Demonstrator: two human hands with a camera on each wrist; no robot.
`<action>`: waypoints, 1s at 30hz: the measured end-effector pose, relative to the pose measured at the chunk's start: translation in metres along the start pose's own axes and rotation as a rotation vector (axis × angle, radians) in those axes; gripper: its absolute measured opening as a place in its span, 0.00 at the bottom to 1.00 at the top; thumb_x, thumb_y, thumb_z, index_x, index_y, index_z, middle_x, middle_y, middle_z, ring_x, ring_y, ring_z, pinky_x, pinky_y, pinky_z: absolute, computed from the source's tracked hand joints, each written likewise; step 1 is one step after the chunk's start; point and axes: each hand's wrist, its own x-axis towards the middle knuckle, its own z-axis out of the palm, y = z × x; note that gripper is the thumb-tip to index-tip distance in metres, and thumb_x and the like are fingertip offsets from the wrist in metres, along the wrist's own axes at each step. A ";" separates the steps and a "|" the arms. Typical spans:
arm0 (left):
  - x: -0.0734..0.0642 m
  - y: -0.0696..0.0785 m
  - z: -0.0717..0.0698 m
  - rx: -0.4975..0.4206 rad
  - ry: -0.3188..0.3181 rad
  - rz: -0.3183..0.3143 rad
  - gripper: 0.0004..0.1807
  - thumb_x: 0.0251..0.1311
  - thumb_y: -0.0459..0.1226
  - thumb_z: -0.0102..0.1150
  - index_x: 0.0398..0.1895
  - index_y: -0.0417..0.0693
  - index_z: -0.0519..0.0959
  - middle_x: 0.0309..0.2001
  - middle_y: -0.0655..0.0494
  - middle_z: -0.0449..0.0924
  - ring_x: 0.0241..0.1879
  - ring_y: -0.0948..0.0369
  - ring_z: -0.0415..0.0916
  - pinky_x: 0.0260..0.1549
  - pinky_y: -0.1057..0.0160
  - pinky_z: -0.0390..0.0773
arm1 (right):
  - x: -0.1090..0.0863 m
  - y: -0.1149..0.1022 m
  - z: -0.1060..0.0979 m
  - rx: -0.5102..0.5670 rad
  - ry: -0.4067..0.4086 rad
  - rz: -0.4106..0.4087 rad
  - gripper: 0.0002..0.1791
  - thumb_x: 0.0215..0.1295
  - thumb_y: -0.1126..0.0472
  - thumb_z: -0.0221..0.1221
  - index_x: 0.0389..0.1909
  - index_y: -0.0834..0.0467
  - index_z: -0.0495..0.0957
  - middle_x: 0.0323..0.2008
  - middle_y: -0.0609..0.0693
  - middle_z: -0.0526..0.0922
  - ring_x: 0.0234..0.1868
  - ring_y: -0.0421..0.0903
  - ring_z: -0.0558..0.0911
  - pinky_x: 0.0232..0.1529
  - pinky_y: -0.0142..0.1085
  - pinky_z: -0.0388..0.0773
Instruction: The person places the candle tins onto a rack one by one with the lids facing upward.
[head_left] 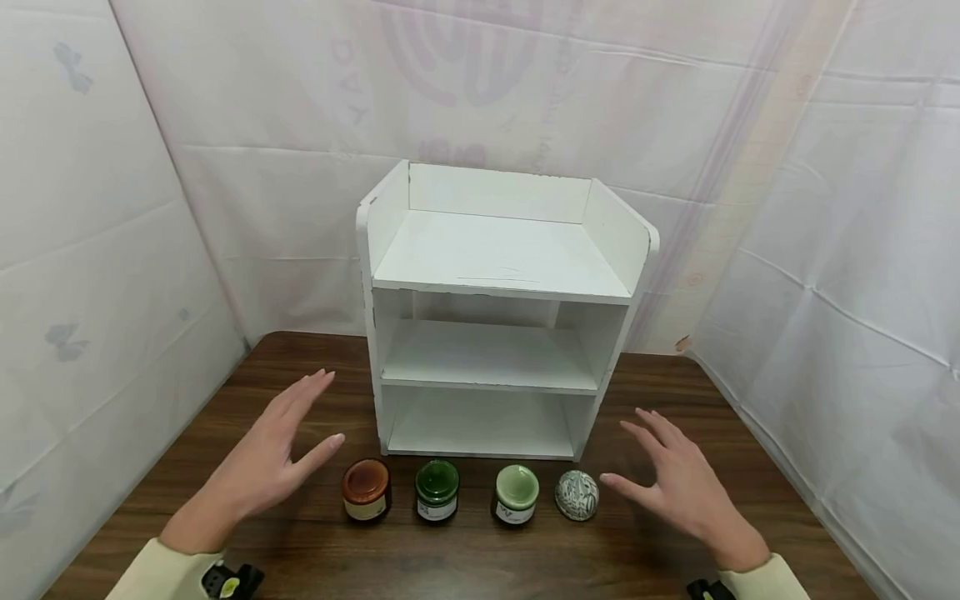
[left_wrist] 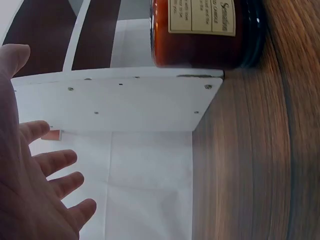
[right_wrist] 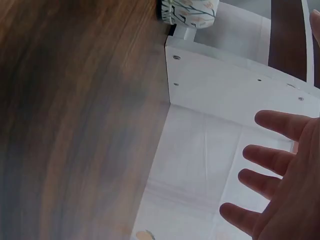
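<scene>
Both hands hover above the table with fingers extended and hold nothing. My left hand (head_left: 262, 458) is to the left of an amber candle jar (head_left: 366, 490), whose cream label shows in the left wrist view. My right hand (head_left: 675, 479) is just right of a round tin with a black-and-white pattern (head_left: 577, 495), apart from it. Between these two stand a dark green jar (head_left: 437, 490) and a light green jar (head_left: 517, 493), each with a white label. The four form a row before a white shelf unit (head_left: 491, 387).
The shelf unit has a top tray with raised sides and two levels beneath; no items show on them. It stands on a dark wooden table (head_left: 495, 558). White cloth walls (head_left: 262, 208) enclose the table at the back and both sides.
</scene>
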 end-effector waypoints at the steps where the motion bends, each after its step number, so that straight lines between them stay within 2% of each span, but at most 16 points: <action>1: 0.001 0.001 0.000 -0.006 0.006 0.002 0.45 0.69 0.51 0.62 0.83 0.64 0.49 0.82 0.48 0.53 0.79 0.41 0.51 0.64 0.27 0.63 | 0.000 -0.001 0.001 0.007 0.001 0.002 0.44 0.55 0.31 0.69 0.65 0.55 0.77 0.71 0.59 0.71 0.71 0.65 0.69 0.62 0.68 0.72; 12: 0.014 -0.001 0.008 -0.092 0.110 -0.019 0.41 0.71 0.47 0.62 0.82 0.65 0.53 0.79 0.48 0.61 0.74 0.40 0.62 0.64 0.32 0.68 | -0.001 -0.008 0.012 0.094 -0.044 0.054 0.41 0.60 0.34 0.67 0.66 0.57 0.76 0.71 0.58 0.72 0.70 0.63 0.71 0.62 0.65 0.75; 18: 0.024 0.003 0.011 -0.141 0.121 -0.021 0.38 0.72 0.46 0.60 0.81 0.65 0.56 0.78 0.49 0.63 0.67 0.40 0.71 0.61 0.33 0.73 | -0.002 -0.011 0.021 0.132 -0.048 0.059 0.42 0.59 0.33 0.68 0.66 0.57 0.76 0.70 0.59 0.72 0.69 0.63 0.73 0.61 0.63 0.77; 20: 0.027 0.004 0.012 -0.174 0.127 -0.019 0.37 0.73 0.45 0.59 0.81 0.64 0.56 0.77 0.49 0.63 0.67 0.42 0.71 0.63 0.41 0.75 | -0.002 -0.011 0.025 0.149 -0.046 0.063 0.42 0.59 0.33 0.68 0.66 0.56 0.76 0.70 0.58 0.72 0.69 0.62 0.73 0.61 0.62 0.77; 22: 0.032 0.005 0.012 -0.211 0.148 -0.007 0.36 0.73 0.43 0.59 0.81 0.61 0.58 0.76 0.48 0.65 0.68 0.43 0.72 0.67 0.58 0.75 | -0.002 -0.011 0.028 0.167 -0.046 0.069 0.42 0.59 0.33 0.69 0.66 0.56 0.76 0.70 0.57 0.72 0.69 0.61 0.73 0.61 0.62 0.77; 24: 0.036 0.006 0.013 -0.252 0.174 0.006 0.34 0.73 0.40 0.59 0.80 0.58 0.60 0.75 0.47 0.68 0.67 0.43 0.73 0.65 0.75 0.72 | -0.002 -0.010 0.030 0.192 -0.044 0.073 0.41 0.59 0.34 0.69 0.66 0.56 0.76 0.70 0.57 0.73 0.69 0.61 0.73 0.61 0.61 0.77; 26: 0.041 0.007 0.013 -0.284 0.196 0.015 0.33 0.73 0.39 0.59 0.79 0.54 0.62 0.73 0.46 0.70 0.66 0.43 0.73 0.61 0.86 0.65 | -0.002 -0.010 0.032 0.218 -0.041 0.073 0.41 0.59 0.36 0.70 0.66 0.56 0.76 0.70 0.56 0.73 0.69 0.61 0.74 0.61 0.61 0.77; 29: 0.047 0.008 0.013 -0.315 0.222 0.013 0.31 0.73 0.38 0.59 0.77 0.52 0.65 0.72 0.46 0.72 0.64 0.56 0.76 0.58 0.86 0.67 | -0.001 -0.010 0.035 0.262 -0.024 0.064 0.39 0.58 0.39 0.72 0.65 0.57 0.77 0.68 0.57 0.75 0.67 0.61 0.75 0.61 0.61 0.77; 30: 0.049 0.009 0.013 -0.326 0.227 0.010 0.31 0.73 0.37 0.59 0.77 0.51 0.66 0.71 0.47 0.73 0.64 0.58 0.77 0.58 0.85 0.68 | -0.001 -0.010 0.035 0.274 -0.018 0.061 0.39 0.57 0.40 0.73 0.65 0.57 0.77 0.67 0.56 0.76 0.67 0.60 0.76 0.61 0.61 0.77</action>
